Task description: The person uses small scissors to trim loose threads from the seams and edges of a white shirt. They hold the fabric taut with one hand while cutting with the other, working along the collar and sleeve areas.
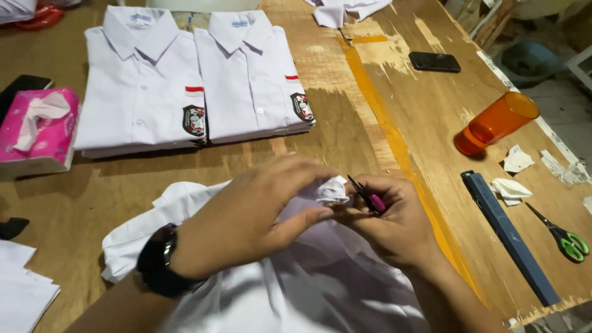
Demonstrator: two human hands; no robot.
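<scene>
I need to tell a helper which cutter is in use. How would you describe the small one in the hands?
On the wooden table, find the loose white shirt at the near edge. Above it, the right hand pinches small snips with dark blades and a pink grip, unlike the green-handled scissors lying far right.

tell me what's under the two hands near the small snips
A loose white shirt lies under the left hand and right hand, bunched at the pink-handled snips. The wooden table beneath it is covered there.
</scene>
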